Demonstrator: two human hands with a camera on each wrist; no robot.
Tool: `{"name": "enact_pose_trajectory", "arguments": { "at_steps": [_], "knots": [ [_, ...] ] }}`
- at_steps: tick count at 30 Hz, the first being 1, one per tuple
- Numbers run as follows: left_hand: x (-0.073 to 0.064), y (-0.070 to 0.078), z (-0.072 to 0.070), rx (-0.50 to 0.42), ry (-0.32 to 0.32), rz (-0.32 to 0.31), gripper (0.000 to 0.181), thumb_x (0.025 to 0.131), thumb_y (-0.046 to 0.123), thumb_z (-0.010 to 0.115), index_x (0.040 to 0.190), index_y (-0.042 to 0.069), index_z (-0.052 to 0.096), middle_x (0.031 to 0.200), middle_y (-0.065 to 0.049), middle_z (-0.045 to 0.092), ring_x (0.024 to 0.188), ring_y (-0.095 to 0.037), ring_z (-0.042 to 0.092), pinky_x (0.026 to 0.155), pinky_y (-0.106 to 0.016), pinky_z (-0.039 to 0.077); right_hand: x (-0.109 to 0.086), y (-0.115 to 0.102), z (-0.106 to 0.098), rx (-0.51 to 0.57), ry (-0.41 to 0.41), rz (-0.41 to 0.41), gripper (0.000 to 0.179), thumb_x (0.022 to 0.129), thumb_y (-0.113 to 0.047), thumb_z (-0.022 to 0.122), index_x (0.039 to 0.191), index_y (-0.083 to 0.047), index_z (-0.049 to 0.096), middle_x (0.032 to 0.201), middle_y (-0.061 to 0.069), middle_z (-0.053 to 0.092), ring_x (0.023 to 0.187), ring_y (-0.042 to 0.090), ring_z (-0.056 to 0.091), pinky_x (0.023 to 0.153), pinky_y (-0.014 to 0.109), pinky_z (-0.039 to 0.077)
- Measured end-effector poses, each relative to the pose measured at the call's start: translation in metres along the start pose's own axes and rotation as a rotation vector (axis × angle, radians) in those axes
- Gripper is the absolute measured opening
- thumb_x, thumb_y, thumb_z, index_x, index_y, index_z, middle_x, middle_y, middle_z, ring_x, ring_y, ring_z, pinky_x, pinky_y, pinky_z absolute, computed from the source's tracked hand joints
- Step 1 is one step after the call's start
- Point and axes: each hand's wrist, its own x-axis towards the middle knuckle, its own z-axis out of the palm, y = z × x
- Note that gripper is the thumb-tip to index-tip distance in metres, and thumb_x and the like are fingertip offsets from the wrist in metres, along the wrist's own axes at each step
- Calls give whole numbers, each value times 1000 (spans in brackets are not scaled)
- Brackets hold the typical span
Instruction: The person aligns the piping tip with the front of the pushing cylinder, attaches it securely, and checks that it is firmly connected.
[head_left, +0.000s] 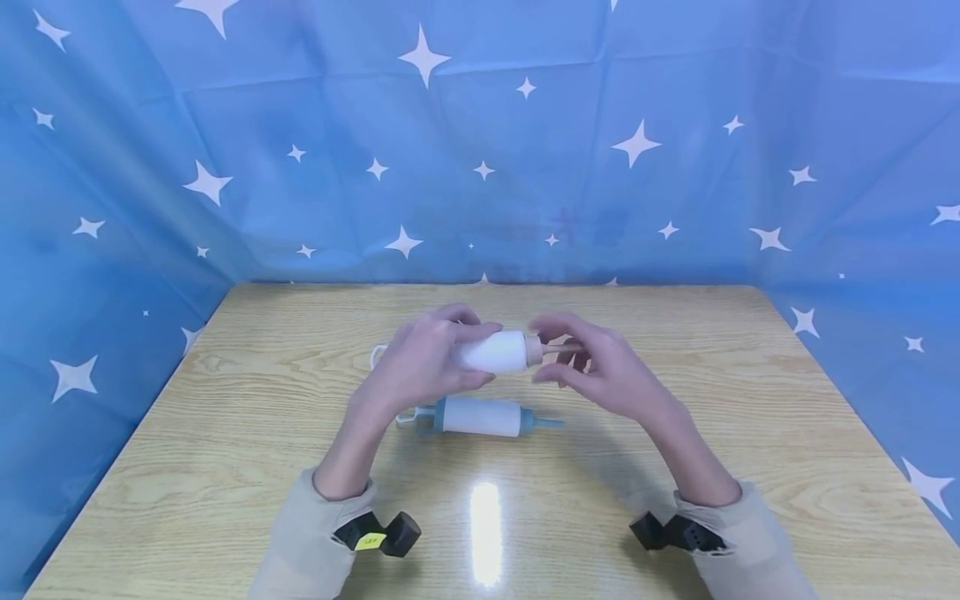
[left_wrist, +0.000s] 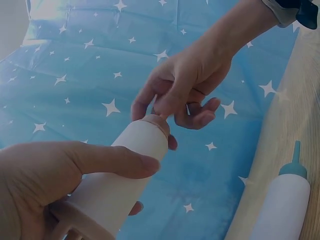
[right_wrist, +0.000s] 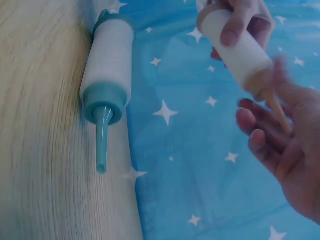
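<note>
My left hand (head_left: 431,350) grips the white barrel of a large syringe (head_left: 498,353), held sideways above the table. This syringe has a beige cap (right_wrist: 259,82) and a thin beige nozzle (right_wrist: 278,112); a ring handle shows past the left hand in the head view. Around the cap and nozzle end, my right hand (head_left: 600,362) has its fingers spread, with the thumb close by the cap and blurred in the right wrist view. Contact between those fingers and the cap is hard to make out. A second white syringe (head_left: 482,416) with teal cap and nozzle lies on the table nearer me.
The wooden table (head_left: 225,467) carries the teal syringe just below the hands. Blue cloth (head_left: 480,150) with white stars hangs behind the table and along its sides. A bright light reflection lies on the tabletop in front.
</note>
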Motion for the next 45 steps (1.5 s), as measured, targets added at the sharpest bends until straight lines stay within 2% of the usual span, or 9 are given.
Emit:
{"name": "enact_pose_trajectory", "arguments": {
  "at_steps": [12,15,19,21,28,31,35,40,45],
  "knots": [
    [0,1,4,10,-9,-4,47,79,24,88,123,15,74,109,-5,70,91,-22,66,72,-34,56,-3,6,8,-184,41,-69,14,104,-16,58,103,-11,71,75,-10,62,55,2,44,48,24,39],
    [0,2,4,4,-3,-7,48,79,24,88,123,15,74,109,-6,70,90,-22,66,71,-33,56,-3,5,7,-168,46,-56,12,101,-16,64,111,-10,67,81,-7,63,59,4,49,52,23,43],
    [0,2,2,1,4,-18,48,79,24,88,124,15,74,111,-6,70,90,-22,66,72,-34,57,0,3,6,-89,23,-49,38,91,-10,76,124,-8,58,101,1,66,75,11,64,61,25,54],
    [0,2,2,2,1,-18,48,79,24,88,124,15,74,110,-6,70,90,-22,66,72,-35,57,0,2,6,-88,18,-59,40,88,-8,78,122,-8,57,103,2,67,77,13,65,62,25,54],
    [0,1,2,7,-25,-2,47,79,24,87,123,15,74,108,-5,70,90,-21,66,73,-35,56,-2,8,11,-364,31,-205,28,99,-32,65,115,-10,61,88,-3,68,62,5,54,51,21,44],
    [-1,0,2,-10,-39,2,46,78,24,88,121,16,75,107,-5,70,89,-21,66,73,-35,56,-3,8,11,-375,14,-234,35,103,-43,55,113,-11,62,89,-4,69,67,4,61,51,20,45],
    [0,-1,5,12,-33,47,44,79,25,87,120,16,75,110,-5,70,89,-21,67,73,-36,57,-4,8,8,-364,0,-221,36,104,-46,51,110,-13,63,86,-6,68,68,3,62,50,20,44],
    [3,-3,14,87,32,128,42,81,22,86,120,14,75,110,-6,70,84,-21,68,71,-35,58,-5,13,7,-360,5,-184,33,104,-44,53,106,-12,62,83,-6,66,63,3,57,48,21,41],
    [7,-9,23,90,28,85,47,81,25,87,124,12,72,111,-9,71,88,-23,68,77,-38,58,-1,21,8,-371,-14,-96,24,102,-34,61,112,-12,65,81,-7,66,58,3,49,48,23,39]
  ]
}}
